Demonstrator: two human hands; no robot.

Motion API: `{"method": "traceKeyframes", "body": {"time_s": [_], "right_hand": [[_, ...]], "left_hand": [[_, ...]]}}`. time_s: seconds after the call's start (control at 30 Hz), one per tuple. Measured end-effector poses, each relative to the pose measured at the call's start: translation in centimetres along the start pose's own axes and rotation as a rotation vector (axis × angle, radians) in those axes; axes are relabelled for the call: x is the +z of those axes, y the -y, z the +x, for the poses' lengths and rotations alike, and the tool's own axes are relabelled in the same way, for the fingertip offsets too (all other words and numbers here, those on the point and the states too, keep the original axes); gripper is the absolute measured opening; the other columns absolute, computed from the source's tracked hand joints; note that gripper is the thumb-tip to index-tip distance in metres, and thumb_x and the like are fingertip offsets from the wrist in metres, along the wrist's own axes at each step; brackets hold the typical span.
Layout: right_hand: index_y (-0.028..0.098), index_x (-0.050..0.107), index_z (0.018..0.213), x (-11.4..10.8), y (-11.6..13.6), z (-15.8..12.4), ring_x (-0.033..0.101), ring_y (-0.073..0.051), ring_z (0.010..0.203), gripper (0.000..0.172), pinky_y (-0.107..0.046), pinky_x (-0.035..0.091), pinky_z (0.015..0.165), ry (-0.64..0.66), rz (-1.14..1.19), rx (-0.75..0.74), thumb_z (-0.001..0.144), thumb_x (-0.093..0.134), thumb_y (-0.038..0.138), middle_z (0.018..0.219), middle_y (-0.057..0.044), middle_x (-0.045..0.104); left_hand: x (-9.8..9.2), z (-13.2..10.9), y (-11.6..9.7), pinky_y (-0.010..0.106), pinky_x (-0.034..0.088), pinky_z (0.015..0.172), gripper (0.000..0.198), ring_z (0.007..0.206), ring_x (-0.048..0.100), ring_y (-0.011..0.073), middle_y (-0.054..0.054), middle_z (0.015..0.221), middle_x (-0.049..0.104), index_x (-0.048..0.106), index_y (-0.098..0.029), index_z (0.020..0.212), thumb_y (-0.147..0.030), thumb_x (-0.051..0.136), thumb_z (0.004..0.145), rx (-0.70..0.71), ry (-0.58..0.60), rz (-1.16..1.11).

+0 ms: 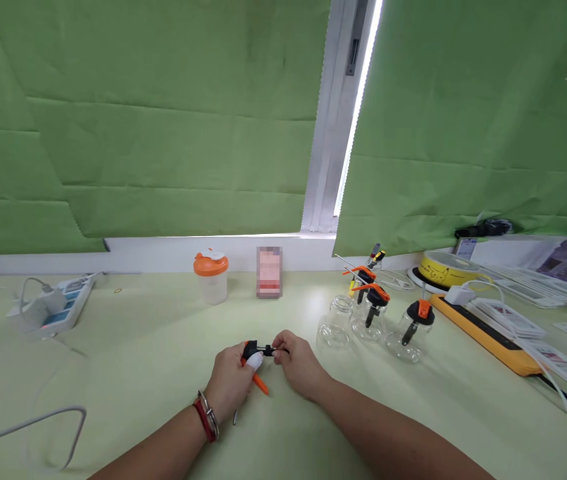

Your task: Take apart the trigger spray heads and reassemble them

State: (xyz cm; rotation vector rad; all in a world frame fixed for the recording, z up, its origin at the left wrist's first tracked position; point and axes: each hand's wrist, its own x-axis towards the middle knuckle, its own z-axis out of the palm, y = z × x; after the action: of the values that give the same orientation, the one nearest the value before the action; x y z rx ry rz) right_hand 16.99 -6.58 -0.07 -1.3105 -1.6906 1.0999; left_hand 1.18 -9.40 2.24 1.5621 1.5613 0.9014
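Note:
Near the middle front of the table, my left hand (231, 379) is closed around a black-and-orange jar top (251, 349). An orange lever (260, 384) sticks out below its fingers, and a thin metal rod (235, 417) shows under the hand. My right hand (299, 365) pinches the end of the narrow black stem (266, 350) of that top. Its fingertips partly hide the stem's end. To the right stands an open glass jar (335, 327). Behind and beside it are several glass jars fitted with similar tops, one of them a black lid with an orange lever (376, 296).
A clear cup with an orange lid (211, 275) and a propped phone (269, 272) stand at the back. A white power strip (76, 300) lies left, a grey cable (28, 421) front left. An orange-and-black bar (488, 337), white cables and a yellow tape roll (446, 268) fill the right.

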Motion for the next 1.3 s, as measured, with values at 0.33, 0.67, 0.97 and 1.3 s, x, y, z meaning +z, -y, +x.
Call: {"method": "traceKeyframes", "body": {"time_s": [0.33,0.67,0.97,1.3], "right_hand": [[0.020,0.054,0.088,0.1,-0.1,0.2,0.053,-0.013,0.068,0.015,-0.025,0.040,0.065,-0.007,-0.041,-0.015,0.075,0.048,0.015,0.073,0.001,0.058],[0.021,0.052,0.091,0.0,-0.2,0.3,0.055,-0.015,0.070,0.017,-0.027,0.040,0.066,-0.022,-0.060,-0.019,0.075,0.049,0.017,0.075,0.000,0.059],[0.021,0.054,0.090,0.0,-0.3,0.2,0.053,-0.015,0.069,0.016,-0.026,0.040,0.064,-0.037,-0.022,-0.021,0.076,0.048,0.018,0.077,-0.001,0.059],[0.020,0.060,0.082,-2.1,-0.4,1.4,0.057,-0.017,0.074,0.012,-0.029,0.043,0.069,-0.177,-0.040,-0.067,0.073,0.053,0.025,0.079,-0.002,0.064]], "left_hand": [[0.1,0.1,0.1,0.022,0.031,0.040,0.021,0.039,0.040,0.0110,-0.006,0.046,0.042,0.059,-0.018,0.073,-0.038,0.051,0.072,-0.060,-0.010,-0.050],[0.1,0.3,0.2,0.022,0.032,0.038,0.021,0.037,0.041,0.0108,-0.007,0.044,0.041,0.058,-0.019,0.072,-0.039,0.052,0.072,-0.081,-0.009,-0.066],[-0.4,0.7,0.5,0.023,0.037,0.039,0.026,0.039,0.043,0.0110,-0.006,0.049,0.043,0.060,-0.017,0.082,-0.040,0.052,0.072,-0.101,-0.013,-0.103],[-2.5,2.5,0.6,0.023,0.039,0.046,0.040,0.047,0.045,0.0097,-0.004,0.060,0.053,0.061,-0.015,0.097,-0.036,0.064,0.063,-0.087,-0.095,-0.309]]}}
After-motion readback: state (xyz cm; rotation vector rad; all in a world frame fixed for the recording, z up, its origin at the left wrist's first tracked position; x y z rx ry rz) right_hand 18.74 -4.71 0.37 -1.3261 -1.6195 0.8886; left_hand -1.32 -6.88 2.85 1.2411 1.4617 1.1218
